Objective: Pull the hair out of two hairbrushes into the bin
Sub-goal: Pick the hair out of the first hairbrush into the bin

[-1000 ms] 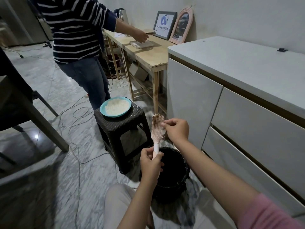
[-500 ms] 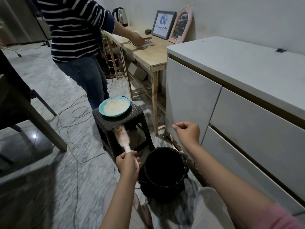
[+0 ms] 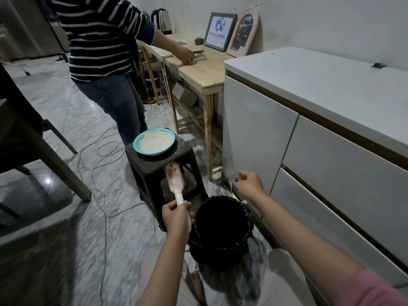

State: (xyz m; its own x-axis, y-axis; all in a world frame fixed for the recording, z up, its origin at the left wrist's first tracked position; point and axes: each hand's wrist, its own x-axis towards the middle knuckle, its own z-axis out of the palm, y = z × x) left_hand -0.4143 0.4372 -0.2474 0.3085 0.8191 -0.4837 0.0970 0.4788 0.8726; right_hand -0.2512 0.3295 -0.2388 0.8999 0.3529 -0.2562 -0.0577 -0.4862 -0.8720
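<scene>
A pink hairbrush [image 3: 174, 177] with a white handle tip is upright in my left hand [image 3: 176, 219], which grips the handle. Its bristle head leans up and left, in front of the dark stool [image 3: 154, 165]. Pale fuzz clings to the bristles. The black bin [image 3: 220, 252] stands on the floor just right of my left hand. My right hand [image 3: 249, 184] hovers above the bin's far rim, close to the cabinet front, fingers pinched on a small dark wisp of hair. Only one hairbrush is in view.
A teal plate [image 3: 137, 145] of white rice sits on the stool. A person in a striped top [image 3: 103, 51] stands behind it at a wooden table [image 3: 198, 69]. White cabinet [image 3: 331, 151] on the right, cables [image 3: 99, 149] on the floor, a dark table leg [image 3: 55, 160] at left.
My right hand pulled off the brush head and moved right, above the bin. My left hand swung the brush down and left, away from the bin.
</scene>
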